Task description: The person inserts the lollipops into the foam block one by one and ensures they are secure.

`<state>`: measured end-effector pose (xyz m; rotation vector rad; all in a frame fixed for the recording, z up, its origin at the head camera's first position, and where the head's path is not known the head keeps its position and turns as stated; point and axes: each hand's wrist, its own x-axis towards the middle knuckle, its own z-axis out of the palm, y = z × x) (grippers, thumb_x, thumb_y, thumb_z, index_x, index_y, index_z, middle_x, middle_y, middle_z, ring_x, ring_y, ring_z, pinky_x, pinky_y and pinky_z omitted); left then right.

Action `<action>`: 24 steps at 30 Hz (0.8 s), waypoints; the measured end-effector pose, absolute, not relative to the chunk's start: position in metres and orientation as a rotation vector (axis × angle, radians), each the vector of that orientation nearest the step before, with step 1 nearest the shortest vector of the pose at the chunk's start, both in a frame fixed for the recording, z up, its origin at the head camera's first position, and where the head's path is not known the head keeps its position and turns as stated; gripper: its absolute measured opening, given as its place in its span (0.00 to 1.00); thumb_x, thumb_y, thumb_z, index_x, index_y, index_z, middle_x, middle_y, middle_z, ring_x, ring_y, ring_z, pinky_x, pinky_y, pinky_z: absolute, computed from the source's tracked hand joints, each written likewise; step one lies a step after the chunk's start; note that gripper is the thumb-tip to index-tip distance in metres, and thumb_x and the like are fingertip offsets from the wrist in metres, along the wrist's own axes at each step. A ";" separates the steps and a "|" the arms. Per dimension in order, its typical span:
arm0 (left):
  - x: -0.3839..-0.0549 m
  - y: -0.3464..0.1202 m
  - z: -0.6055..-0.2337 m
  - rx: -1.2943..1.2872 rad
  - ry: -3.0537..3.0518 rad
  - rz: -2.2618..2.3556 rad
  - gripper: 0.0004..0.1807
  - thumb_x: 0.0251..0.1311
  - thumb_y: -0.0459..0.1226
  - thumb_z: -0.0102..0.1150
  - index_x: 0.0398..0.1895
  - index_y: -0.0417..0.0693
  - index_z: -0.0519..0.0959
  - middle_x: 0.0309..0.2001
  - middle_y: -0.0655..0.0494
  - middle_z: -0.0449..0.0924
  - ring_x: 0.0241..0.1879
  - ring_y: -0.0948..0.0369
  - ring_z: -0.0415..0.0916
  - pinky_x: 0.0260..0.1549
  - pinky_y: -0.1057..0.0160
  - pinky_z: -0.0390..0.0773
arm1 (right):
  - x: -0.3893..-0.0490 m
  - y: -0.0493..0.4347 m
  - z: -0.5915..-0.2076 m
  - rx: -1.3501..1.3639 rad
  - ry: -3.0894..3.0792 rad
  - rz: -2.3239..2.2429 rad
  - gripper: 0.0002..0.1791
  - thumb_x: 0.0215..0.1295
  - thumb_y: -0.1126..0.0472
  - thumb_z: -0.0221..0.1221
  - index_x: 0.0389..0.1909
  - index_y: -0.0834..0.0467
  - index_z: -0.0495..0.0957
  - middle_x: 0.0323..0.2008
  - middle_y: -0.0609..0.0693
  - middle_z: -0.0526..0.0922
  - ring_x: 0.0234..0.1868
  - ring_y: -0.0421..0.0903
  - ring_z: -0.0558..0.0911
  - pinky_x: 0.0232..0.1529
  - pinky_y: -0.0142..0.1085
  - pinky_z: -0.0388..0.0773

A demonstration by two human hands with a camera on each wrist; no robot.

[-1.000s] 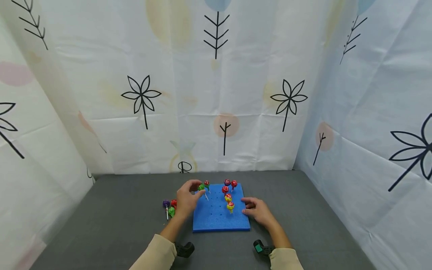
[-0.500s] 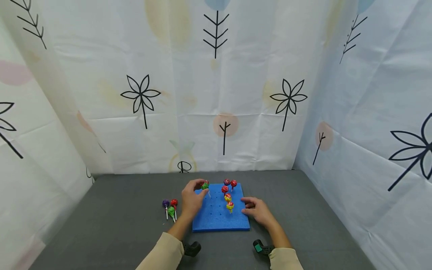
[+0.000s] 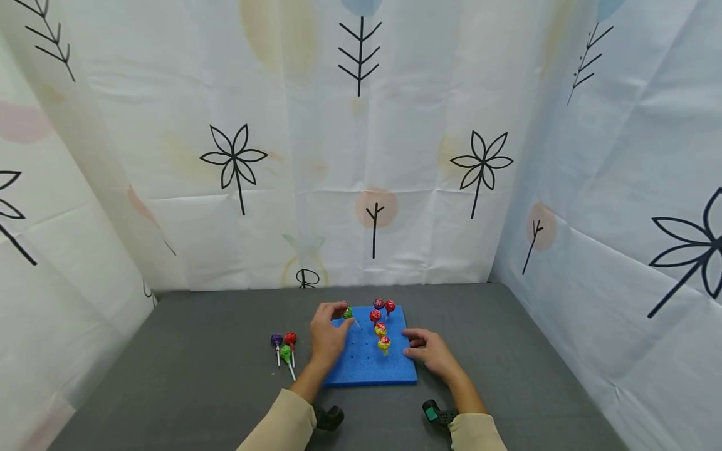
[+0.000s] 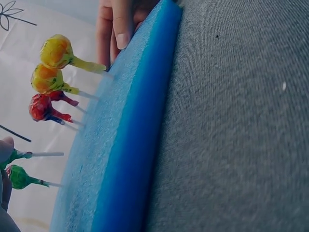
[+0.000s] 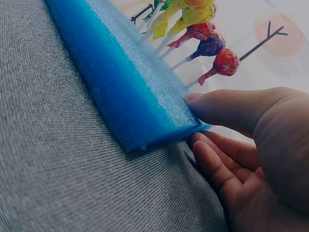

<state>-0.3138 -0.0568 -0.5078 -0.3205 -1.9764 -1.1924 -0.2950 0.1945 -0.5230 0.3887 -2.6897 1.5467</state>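
My left hand (image 3: 328, 335) pinches a green lollipop (image 3: 347, 312) over the back left of a blue foam board (image 3: 369, 373). In the left wrist view the held lollipop's stick (image 4: 47, 154) is clear of the board, beside another green-wrapped lollipop (image 4: 21, 177) standing in it. My right hand (image 3: 433, 354) grips the board's right edge; the right wrist view shows the thumb (image 5: 227, 108) on top and fingers against the side. Standing in the board are a purple lollipop (image 3: 378, 304), red lollipops (image 3: 390, 305) and two yellow lollipops (image 3: 384, 342).
Left of the board, a purple lollipop (image 3: 276, 339), a red lollipop (image 3: 290, 338) and a green lollipop (image 3: 286, 352) lie on the grey tabletop (image 3: 214, 369). Patterned white curtains (image 3: 316, 125) enclose the back and sides. Small holes dot the board.
My left hand has moved rightward over the board with the green lollipop, uncovering more of the lollipops lying on the table. My right hand stays at the board's edge.
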 end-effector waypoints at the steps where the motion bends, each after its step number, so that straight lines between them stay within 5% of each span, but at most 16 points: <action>1: -0.314 -0.056 -0.509 -0.326 -1.971 -1.177 0.17 0.43 0.26 0.75 0.39 0.39 0.81 0.38 0.51 0.77 0.36 0.57 0.77 0.36 0.54 0.80 | -0.295 0.195 -0.523 0.390 -2.690 1.545 0.21 0.61 0.66 0.66 0.55 0.62 0.79 0.48 0.54 0.80 0.45 0.50 0.78 0.48 0.49 0.76; 24: -0.316 -0.047 -0.508 -0.346 -2.099 -1.038 0.18 0.46 0.28 0.75 0.41 0.45 0.81 0.40 0.54 0.77 0.39 0.58 0.74 0.38 0.57 0.78 | -0.294 0.196 -0.521 0.432 -2.692 1.535 0.21 0.61 0.65 0.66 0.55 0.63 0.78 0.48 0.56 0.80 0.46 0.52 0.79 0.48 0.49 0.76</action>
